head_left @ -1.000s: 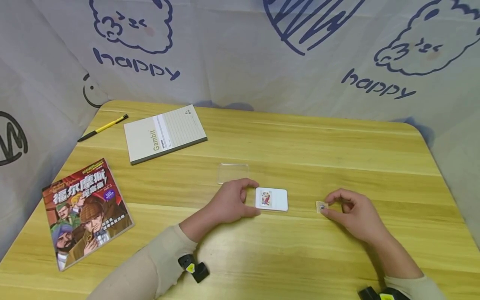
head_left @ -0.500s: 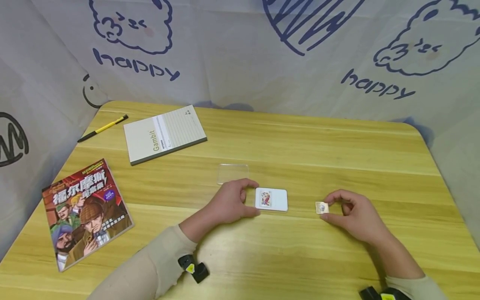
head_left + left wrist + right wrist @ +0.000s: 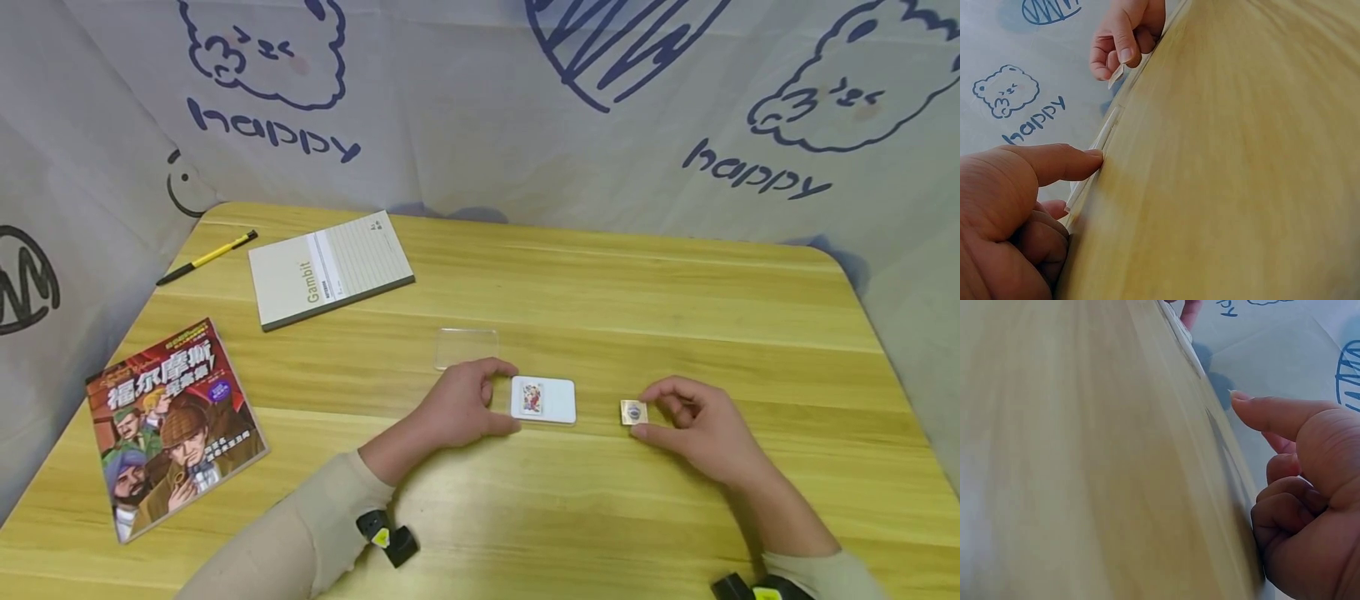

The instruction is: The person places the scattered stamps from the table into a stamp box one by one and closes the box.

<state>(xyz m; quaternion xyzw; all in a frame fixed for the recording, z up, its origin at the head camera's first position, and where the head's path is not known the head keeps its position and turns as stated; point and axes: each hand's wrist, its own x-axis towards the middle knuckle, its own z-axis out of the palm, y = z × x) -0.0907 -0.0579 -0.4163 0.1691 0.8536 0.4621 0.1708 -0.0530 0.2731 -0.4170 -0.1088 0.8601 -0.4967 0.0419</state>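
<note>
Left hand [image 3: 465, 406] gripped the white box [image 3: 558, 401] at its left end; a printed stamp [image 3: 532, 398] lay on it. Right hand [image 3: 697, 429] pinched a second stamp [image 3: 633, 412], right of the box, over the yellow wood-grained worktop [image 3: 660, 308]. Pale cloth [image 3: 472, 117] with dark drawings hung behind.

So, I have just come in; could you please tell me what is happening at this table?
A person is working with two small flat things. The left hand holds the white case by its left end, on the table; a colourful picture piece lies on it. The right hand pinches a small square piece between its fingers, apart from the case. A clear plastic piece lies just beyond the left hand.
</note>
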